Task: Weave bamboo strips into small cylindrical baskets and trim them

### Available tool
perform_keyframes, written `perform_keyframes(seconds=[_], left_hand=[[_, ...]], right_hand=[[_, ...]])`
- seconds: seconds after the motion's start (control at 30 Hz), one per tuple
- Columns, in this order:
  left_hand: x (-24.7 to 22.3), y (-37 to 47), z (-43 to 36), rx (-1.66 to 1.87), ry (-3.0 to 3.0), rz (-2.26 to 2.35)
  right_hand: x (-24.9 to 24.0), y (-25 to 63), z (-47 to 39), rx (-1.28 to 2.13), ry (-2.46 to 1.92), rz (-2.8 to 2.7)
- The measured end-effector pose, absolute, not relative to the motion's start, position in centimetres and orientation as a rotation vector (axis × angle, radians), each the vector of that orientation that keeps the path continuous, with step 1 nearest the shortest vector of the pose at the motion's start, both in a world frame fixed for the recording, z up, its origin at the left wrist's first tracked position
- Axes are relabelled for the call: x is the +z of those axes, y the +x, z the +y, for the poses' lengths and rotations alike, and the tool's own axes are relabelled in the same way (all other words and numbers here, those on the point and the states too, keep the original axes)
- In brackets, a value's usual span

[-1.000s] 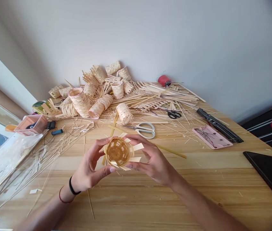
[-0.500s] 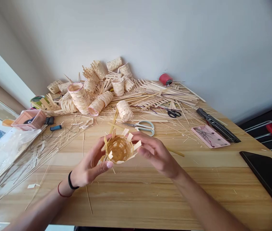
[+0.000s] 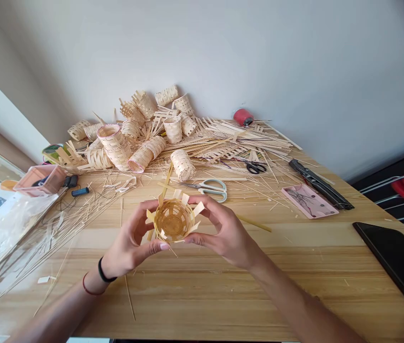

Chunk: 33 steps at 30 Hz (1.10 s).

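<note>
A small woven basket [image 3: 175,221] of pale wood strips faces me with its open top, loose strip ends sticking out around the rim. My left hand [image 3: 135,240] grips its left side, thumb at the near rim and fingers behind. On the other side, my right hand [image 3: 219,228] wraps round it, its thumb also on the near rim. The fingertips of both hands are partly hidden behind the basket. Just beyond it lie scissors with pale handles [image 3: 214,188] and a finished-looking woven cylinder [image 3: 182,164] on its side.
Several woven baskets [image 3: 114,143] and loose strips [image 3: 223,143] are heaped against the wall. Black scissors [image 3: 256,167], a pink tray [image 3: 309,202] with pins, a black tool [image 3: 319,183] and a dark tablet [image 3: 390,267] lie rightward. A pink box [image 3: 39,181] stands left on the wooden table [image 3: 202,295].
My right hand has closed in on the basket, its thumb moving down to the near rim. The basket has turned slightly. The whole view has shifted a little.
</note>
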<state>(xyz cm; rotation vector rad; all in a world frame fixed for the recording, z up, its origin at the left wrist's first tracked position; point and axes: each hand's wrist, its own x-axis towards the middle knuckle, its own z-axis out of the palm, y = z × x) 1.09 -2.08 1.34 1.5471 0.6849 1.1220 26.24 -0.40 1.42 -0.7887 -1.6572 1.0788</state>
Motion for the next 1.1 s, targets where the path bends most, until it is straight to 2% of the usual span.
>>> perform_keyframes(seconds=[0.3, 0.57, 0.93, 1.1], left_hand=[[1.2, 1.2, -1.9, 1.189, 1.420, 0.748], [1.8, 1.1, -1.8, 1.068, 1.409, 0.799], [1.9, 1.1, -1.8, 0.980, 1.460, 0.760], [1.6, 1.0, -1.4, 0.951, 1.475, 0.894]], right_hand=[[0.8, 26.5, -0.3, 0.981, -0.826, -1.736], [0.7, 26.4, -0.3, 0.989, -0.876, -1.741], [0.6, 26.1, -0.2, 1.166, -0.926, -1.648], [0.7, 25.9, 0.2, 1.299, -0.859, -1.617]])
